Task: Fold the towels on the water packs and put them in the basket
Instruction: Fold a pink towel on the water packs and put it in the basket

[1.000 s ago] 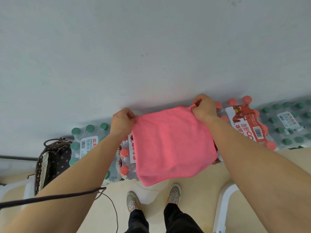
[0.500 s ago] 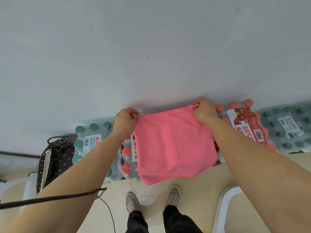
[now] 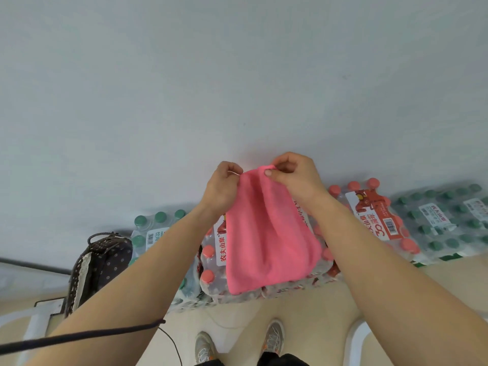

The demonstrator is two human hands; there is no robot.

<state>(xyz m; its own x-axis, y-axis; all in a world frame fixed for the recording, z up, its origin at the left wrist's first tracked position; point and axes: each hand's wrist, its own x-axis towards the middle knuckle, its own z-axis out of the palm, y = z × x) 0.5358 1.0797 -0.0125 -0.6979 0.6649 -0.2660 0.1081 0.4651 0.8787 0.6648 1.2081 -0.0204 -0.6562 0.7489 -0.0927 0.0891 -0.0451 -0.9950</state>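
I saw a pale beige floor [image 3: 330, 307] carrying everything. A row of shrink-wrapped water packs stood directly on it against the wall: a green-capped pack [image 3: 155, 233] on the left, a red-capped pack [image 3: 211, 262] just beside it, another red-capped pack [image 3: 375, 217] further right, and a second green-capped pack [image 3: 443, 223] at the far right. A dark dotted bag [image 3: 103, 262] sat at the left end, touching the green-capped pack. A thin black cable [image 3: 173, 344] trailed across the floor near my grey shoes [image 3: 274, 336].
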